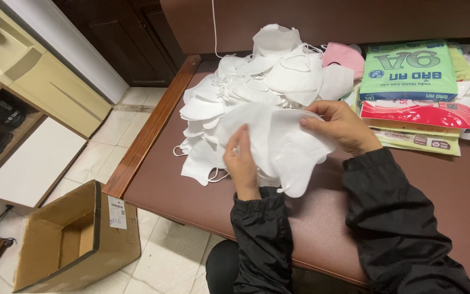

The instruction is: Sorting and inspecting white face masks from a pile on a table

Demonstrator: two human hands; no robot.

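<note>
Both my hands hold a small stack of white face masks (pixel 284 142) just above the brown padded bench (pixel 191 201). My left hand (pixel 241 162) grips the stack's near left edge, fingers curled under it. My right hand (pixel 342 126) pinches the upper right edge with thumb on top. Black jacket sleeves cover both arms. Behind the held stack lies a big loose pile of white masks (pixel 257 76) with ear loops sticking out.
A pink mask (pixel 345 55) lies at the pile's right. Flat green, red and yellow packages (pixel 412 87) are stacked at the right of the bench. An open cardboard box (pixel 74 239) stands on the tiled floor at the left, beside a low cabinet (pixel 33 158).
</note>
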